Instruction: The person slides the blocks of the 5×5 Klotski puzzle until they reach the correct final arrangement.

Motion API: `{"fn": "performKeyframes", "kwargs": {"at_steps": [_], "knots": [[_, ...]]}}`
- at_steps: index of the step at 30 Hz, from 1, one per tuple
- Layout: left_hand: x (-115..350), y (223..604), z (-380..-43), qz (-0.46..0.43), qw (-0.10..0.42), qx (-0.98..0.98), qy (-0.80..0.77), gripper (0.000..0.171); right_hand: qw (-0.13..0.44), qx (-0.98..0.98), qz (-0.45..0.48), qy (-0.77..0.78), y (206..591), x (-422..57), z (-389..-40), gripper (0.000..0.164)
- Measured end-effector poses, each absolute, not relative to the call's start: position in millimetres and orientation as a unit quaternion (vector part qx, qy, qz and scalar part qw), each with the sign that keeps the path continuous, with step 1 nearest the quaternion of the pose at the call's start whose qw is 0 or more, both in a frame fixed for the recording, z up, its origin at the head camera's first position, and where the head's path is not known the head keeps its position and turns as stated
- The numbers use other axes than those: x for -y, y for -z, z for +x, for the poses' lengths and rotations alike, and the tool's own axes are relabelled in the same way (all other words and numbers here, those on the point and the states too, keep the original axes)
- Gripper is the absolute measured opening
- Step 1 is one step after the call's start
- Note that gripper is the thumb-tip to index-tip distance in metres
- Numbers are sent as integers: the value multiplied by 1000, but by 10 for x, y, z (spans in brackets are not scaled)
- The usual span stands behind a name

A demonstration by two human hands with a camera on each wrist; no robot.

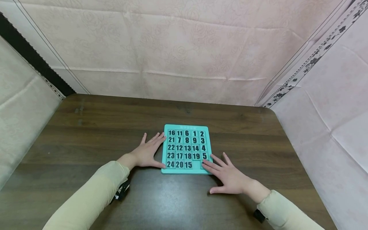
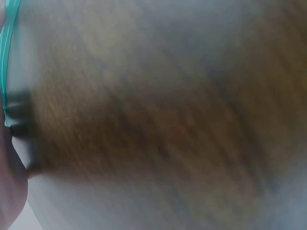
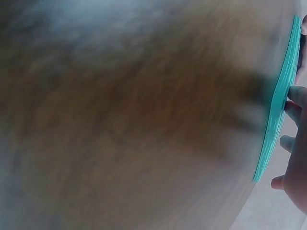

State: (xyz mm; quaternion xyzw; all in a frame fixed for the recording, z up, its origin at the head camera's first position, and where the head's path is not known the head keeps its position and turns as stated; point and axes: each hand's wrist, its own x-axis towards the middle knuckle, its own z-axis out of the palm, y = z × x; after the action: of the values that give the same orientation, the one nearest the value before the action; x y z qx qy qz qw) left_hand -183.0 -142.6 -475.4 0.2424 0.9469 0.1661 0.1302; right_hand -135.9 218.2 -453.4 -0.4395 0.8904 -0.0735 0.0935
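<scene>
A turquoise sliding number puzzle (image 1: 187,172) lies flat on the wooden table, its tiles in rows with black numbers. In the bottom row, a bare slot shows right of the 15 tile (image 1: 188,164). My left hand (image 1: 148,154) is spread along the puzzle's left edge, thumb at the lower corner and fingertips near the upper part. At the lower right, my right hand (image 1: 228,176) reaches over the frame with extended fingers, a fingertip on the last tile of the bottom row, whose number is mostly covered. Its thumb points left, off the puzzle. Both wrist views catch the puzzle's side edge (image 3: 278,103).
The brown wooden table (image 1: 115,118) extends around the puzzle. Pale patterned cloth (image 1: 178,51) hangs behind it and at both sides. Dark wrist devices (image 1: 122,190) show under the light sleeves (image 1: 95,191).
</scene>
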Motion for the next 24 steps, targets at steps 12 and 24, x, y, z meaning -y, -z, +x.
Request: {"fn": "performKeyframes", "kwargs": {"at_steps": [12, 24], "knots": [[1433, 4732, -1825, 240, 130, -947, -166, 117, 49, -879, -469, 74, 4541, -2111, -1370, 88], [1421, 4734, -1826, 243, 130, -947, -166, 117, 83, -865, -493, 29, 4539, -1769, -1398, 88]]}}
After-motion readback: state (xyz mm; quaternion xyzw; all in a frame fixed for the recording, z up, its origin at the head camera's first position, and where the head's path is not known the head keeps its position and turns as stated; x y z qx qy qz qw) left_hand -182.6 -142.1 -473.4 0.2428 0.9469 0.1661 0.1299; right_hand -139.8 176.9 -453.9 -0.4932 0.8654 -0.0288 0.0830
